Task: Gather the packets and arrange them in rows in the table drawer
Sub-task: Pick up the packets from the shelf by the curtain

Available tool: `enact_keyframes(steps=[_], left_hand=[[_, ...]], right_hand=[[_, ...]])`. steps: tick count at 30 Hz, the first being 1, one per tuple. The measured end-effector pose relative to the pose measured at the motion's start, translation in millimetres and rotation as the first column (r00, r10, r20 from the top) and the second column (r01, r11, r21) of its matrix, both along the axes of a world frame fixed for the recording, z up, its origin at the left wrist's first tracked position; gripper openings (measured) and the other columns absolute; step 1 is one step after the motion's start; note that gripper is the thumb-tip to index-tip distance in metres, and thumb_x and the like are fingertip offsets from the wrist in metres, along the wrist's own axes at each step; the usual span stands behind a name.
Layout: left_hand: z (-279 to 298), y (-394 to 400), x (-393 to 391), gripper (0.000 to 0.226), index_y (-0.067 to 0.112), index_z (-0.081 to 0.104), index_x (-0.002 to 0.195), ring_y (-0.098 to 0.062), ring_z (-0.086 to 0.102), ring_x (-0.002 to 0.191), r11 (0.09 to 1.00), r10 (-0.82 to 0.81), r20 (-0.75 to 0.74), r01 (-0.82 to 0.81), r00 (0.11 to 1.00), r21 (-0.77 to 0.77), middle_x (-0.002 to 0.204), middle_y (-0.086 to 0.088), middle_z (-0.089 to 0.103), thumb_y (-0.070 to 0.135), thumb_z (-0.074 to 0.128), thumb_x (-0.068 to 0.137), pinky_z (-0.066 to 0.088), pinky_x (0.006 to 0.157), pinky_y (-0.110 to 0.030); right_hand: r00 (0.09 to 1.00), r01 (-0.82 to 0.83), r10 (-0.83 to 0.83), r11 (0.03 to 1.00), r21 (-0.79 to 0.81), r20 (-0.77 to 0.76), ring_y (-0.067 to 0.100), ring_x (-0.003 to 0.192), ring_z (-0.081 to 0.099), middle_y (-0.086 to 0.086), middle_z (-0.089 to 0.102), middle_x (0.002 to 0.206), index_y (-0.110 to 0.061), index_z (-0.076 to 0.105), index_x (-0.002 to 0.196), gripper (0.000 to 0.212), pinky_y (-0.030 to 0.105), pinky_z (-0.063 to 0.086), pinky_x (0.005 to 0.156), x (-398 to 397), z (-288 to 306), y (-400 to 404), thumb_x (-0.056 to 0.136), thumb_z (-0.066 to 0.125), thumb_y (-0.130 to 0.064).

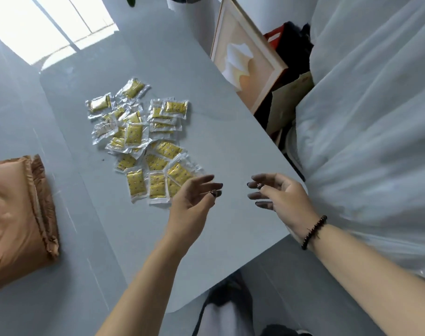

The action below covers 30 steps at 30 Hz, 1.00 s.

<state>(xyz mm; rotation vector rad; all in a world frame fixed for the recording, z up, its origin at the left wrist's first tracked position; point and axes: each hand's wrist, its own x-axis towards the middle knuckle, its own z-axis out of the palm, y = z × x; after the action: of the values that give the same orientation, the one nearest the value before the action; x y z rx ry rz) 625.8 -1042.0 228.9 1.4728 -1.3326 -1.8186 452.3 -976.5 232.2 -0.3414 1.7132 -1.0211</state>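
Observation:
Several yellow packets in clear wrappers [143,144] lie scattered in a loose pile on the pale grey table [231,132]. My left hand [194,197] hovers just right of the nearest packets, fingers loosely spread, holding nothing. My right hand [277,192], with a dark bead bracelet on its wrist, hangs over the table near its right edge, fingers relaxed and empty. No drawer shows in the head view.
A brown padded cushion [19,214] sits at the left. A framed picture [245,59] leans beside the table at the right, with boxes behind it. White sheer fabric [366,132] covers the right side. The table's near corner lies below my arms.

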Motion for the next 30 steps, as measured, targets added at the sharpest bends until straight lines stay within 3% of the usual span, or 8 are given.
enact_keyframes(steps=[8,11,14,21,30], left_hand=[[71,107,-81,0.039,0.013,0.062,0.111,-0.018,0.069,0.093,0.962,-0.268,-0.128,0.272,0.955,0.013,0.099,-0.006,0.074,-0.014,0.045,0.090,0.052,0.077,-0.022],[86,152,-112,0.033,0.013,0.061,0.111,-0.017,0.068,0.089,0.928,-0.367,-0.169,0.373,0.915,0.007,0.094,-0.005,0.074,-0.008,0.054,0.086,0.052,0.071,-0.020],[96,200,-143,0.037,0.015,0.060,0.111,-0.017,0.068,0.091,0.878,-0.472,-0.179,0.478,0.863,-0.012,0.095,-0.004,0.075,0.008,0.054,0.075,0.053,0.075,-0.025],[113,335,-214,0.032,0.017,0.062,0.112,-0.023,0.068,0.100,0.745,-0.666,-0.140,0.662,0.733,-0.080,0.101,-0.003,0.074,0.004,0.057,0.083,0.052,0.089,-0.036],[135,529,-298,0.033,0.018,0.063,0.111,-0.021,0.068,0.099,0.548,-0.831,-0.146,0.836,0.537,-0.045,0.101,-0.001,0.074,-0.005,0.054,0.089,0.053,0.086,-0.031]], right_hand=[[0.972,0.233,-0.234,0.972,-0.041,-0.022,0.016,0.077,0.070,0.001,0.073,0.090,-0.016,0.066,0.094,0.026,0.027,0.050,0.069,-49,72,149,0.092,0.049,0.004],[0.936,0.349,-0.351,0.934,-0.082,-0.010,0.017,0.075,0.069,0.003,0.074,0.088,-0.013,0.067,0.094,0.025,0.026,0.050,0.066,-64,91,203,0.092,0.050,0.005],[0.883,0.466,-0.468,0.875,-0.129,0.016,0.017,0.073,0.069,0.003,0.074,0.087,-0.012,0.066,0.093,0.025,0.026,0.050,0.065,-82,107,262,0.091,0.050,0.006],[0.754,0.647,-0.657,0.743,-0.173,-0.005,0.016,0.072,0.070,0.002,0.074,0.086,-0.009,0.066,0.095,0.025,0.032,0.052,0.070,-121,136,430,0.091,0.049,0.008],[0.559,0.812,-0.827,0.561,-0.161,-0.061,0.017,0.076,0.069,0.006,0.073,0.093,-0.009,0.068,0.093,0.024,0.033,0.052,0.071,-155,161,633,0.090,0.050,0.007]])
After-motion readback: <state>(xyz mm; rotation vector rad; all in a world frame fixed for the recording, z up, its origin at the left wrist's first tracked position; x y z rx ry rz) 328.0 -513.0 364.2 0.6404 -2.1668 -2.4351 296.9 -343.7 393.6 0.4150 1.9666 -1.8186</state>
